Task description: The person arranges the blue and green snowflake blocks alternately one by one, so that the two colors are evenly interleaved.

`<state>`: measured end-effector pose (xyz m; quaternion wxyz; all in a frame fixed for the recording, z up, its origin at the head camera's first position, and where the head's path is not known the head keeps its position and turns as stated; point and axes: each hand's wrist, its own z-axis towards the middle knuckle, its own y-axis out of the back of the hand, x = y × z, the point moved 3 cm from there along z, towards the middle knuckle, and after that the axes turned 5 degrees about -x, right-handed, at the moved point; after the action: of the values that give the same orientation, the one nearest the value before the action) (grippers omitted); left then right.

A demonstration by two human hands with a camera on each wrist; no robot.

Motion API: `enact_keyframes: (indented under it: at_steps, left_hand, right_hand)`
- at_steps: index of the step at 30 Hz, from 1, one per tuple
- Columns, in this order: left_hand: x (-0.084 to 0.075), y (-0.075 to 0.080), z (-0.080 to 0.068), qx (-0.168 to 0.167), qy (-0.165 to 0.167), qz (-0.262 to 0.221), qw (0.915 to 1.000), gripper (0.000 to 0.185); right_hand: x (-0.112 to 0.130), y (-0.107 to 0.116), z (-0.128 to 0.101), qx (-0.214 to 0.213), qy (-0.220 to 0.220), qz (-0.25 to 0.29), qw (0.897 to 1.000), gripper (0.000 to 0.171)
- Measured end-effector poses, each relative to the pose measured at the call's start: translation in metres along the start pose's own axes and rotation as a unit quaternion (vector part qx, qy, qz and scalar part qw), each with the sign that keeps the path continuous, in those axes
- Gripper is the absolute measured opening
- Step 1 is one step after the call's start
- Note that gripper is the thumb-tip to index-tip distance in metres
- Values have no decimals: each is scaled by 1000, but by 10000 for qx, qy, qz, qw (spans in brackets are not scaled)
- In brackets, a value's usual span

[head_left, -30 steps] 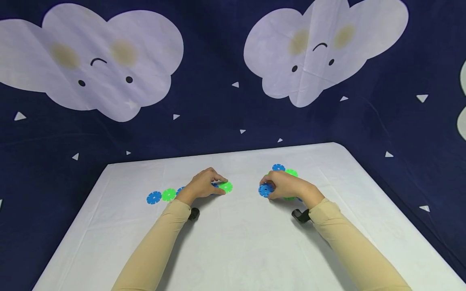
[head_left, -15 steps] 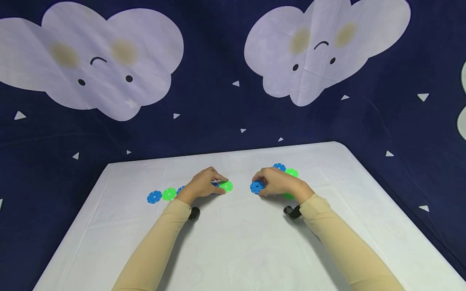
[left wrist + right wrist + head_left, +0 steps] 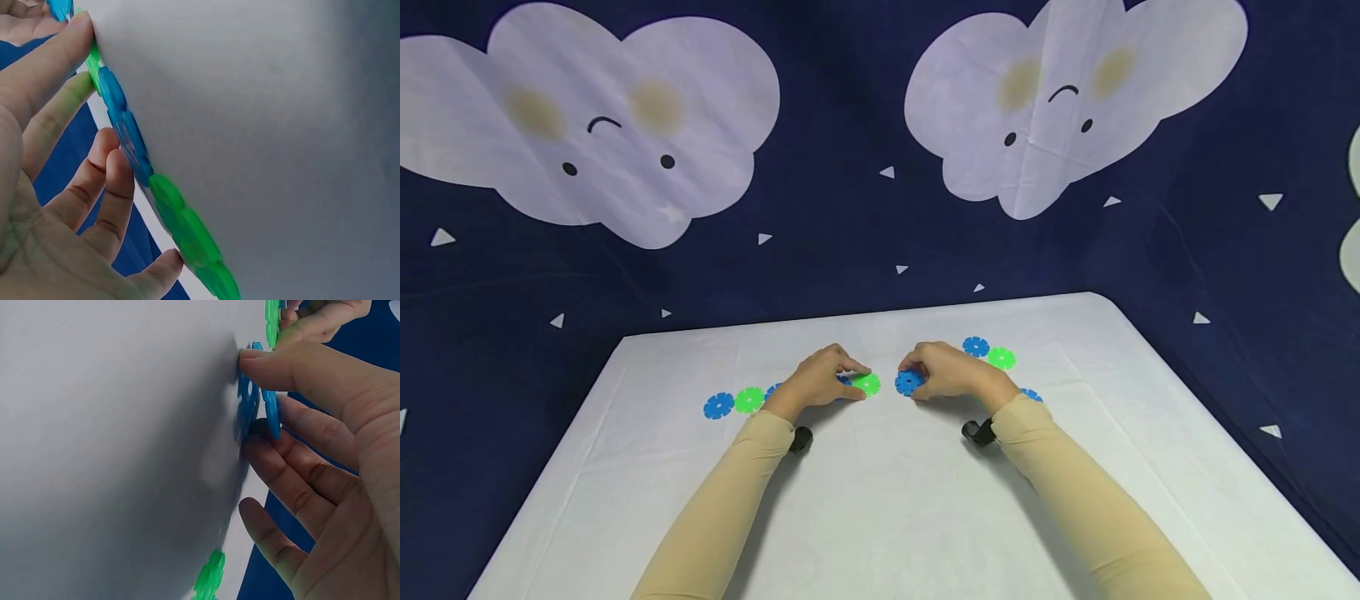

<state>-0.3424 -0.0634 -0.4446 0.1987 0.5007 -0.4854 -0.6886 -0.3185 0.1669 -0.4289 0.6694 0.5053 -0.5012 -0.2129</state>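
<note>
The left hand [image 3: 817, 381] rests on a row of interlocked blue and green discs [image 3: 748, 401] on the white table [image 3: 880, 500], its fingertips [image 3: 81, 28] pressing the green end disc [image 3: 867, 384]. Just right of it, the right hand [image 3: 951, 372] pinches a blue disc [image 3: 909, 382] between thumb and curled fingers, its edge touching the table.

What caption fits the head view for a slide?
Right hand pinches a blue disc beside the left hand at a green disc on the white table.

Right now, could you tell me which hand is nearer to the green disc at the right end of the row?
Left. The left hand touches that green disc with its fingers; the right hand, holding a blue disc, sits just to its right, apart.
</note>
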Motion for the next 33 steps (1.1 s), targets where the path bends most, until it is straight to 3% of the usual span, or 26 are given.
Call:
enact_keyframes:
  at_steps: [9, 33]
  left_hand:
    - [-1, 1, -1, -2, -7, -5, 10000, 44]
    - [0, 2, 0, 54, 18, -32, 10000, 45]
  right_hand:
    - [8, -3, 12, 134, 283, -23, 9995, 47]
    - [13, -4, 23, 449, 165, -4, 9989, 50]
